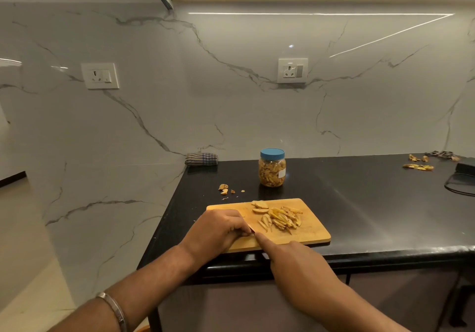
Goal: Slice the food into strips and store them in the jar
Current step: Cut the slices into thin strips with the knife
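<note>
Head view looks down on my two hands at the near left corner of the pale rectangular wooden cutting board (308,231), which lies on the black glossy stone counter (359,203). My left hand (218,229) rests knuckles-up on the board, its fingers curled under and bunched together at the tips, pressing down on something too small and hidden for me to make out. My right hand (295,257) comes in from the near edge with the index finger stretched straight forward toward the left fingertips; a sliver of red shows just where the two hands meet, and I cannot tell what the other right fingers grip beneath the palm. A loose heap of yellow cut food strips (281,218) lies on the middle of the board, with a few rounder slices (260,207) at its far side. Beyond the board stands the clear plastic jar with a blue screw lid (272,167), closed and already full of strips. Small peel scraps (224,188) lie on the counter left of the jar.
</note>
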